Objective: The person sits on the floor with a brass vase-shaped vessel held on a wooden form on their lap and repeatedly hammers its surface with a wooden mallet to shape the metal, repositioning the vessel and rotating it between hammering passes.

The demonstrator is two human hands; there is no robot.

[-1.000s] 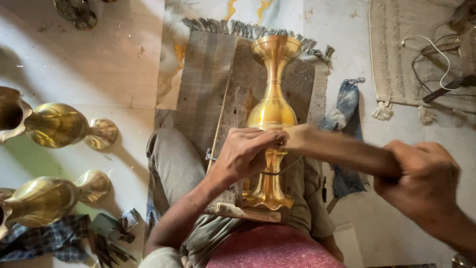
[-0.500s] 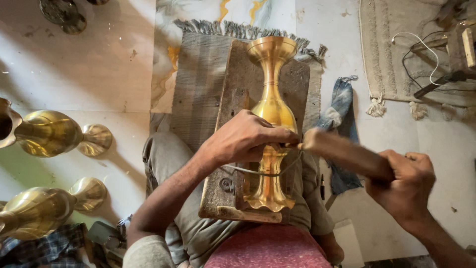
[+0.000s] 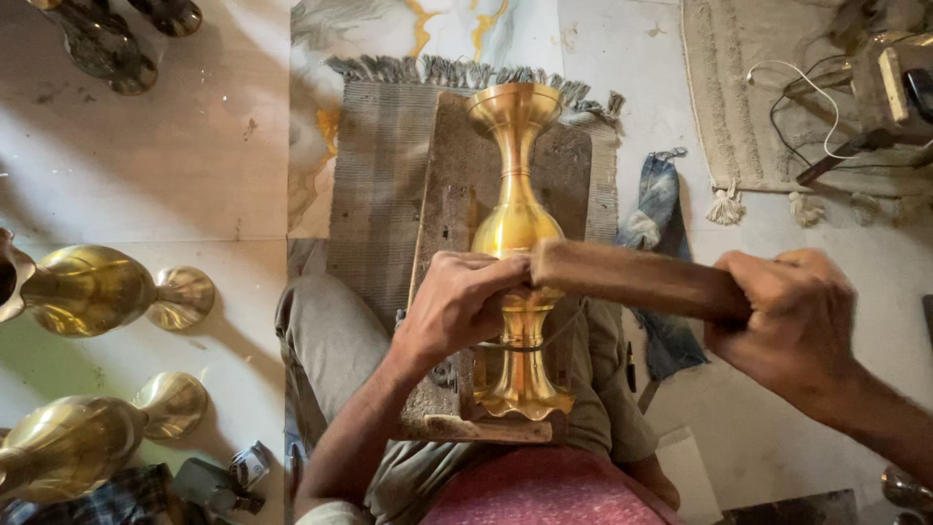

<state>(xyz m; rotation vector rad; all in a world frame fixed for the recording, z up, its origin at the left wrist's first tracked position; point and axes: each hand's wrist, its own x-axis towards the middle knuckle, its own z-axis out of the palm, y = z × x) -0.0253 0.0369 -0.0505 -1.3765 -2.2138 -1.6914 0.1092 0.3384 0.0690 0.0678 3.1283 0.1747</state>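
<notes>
The person sits on the floor with a tall brass vase [image 3: 515, 233] lying lengthwise on a worn wooden board [image 3: 457, 194] that rests across the lap, its flared mouth pointing away and its scalloped foot close to the body. The left hand [image 3: 457, 306] is wrapped around the narrow stem of the vase, fingers curled tight over it. The right hand [image 3: 792, 321] is clamped on the thick end of a wooden block [image 3: 632, 280], which reaches across to the vase so that its far end meets the brass just beside the left fingers. The two hands are well apart, joined only by that block. Under the board lies a grey fringed mat [image 3: 374, 185], and a scrap of blue cloth [image 3: 656, 209] sits on the floor to the right of it. To the left, two more brass vases [image 3: 87, 292] lie on their sides on the pale floor, one nearer the person than the other. A tasselled rug [image 3: 739, 107] with white cable on it lies at the upper right.
</notes>
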